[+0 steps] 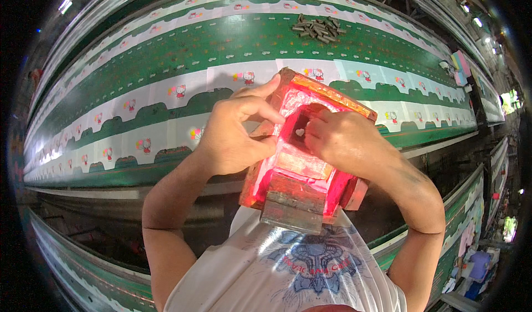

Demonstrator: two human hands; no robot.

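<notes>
A small wooden screen-printing frame (332, 95), smeared with bright pink ink, is tilted up in front of my chest. My left hand (235, 129) grips its left side, with the thumb and fingers bent over the edge. Over the dark window (299, 124) in the frame, my right hand (338, 136) is closed, its fingertips curled against the inked surface. Whatever those fingers may pinch is hidden. A small whitish shape shows in the window beside them. Across the frame's near end lies a wooden block (293, 201) with a greyish lower edge, close to my shirt.
A long green printing table (233, 35) runs across in front, bearing rows of white cut fabric pieces (221, 82) with small red cartoon prints. A heap of short metal pieces (318, 28) lies toward its far side. Another green table (443, 245) stands at lower right, near a purple bundle (479, 265).
</notes>
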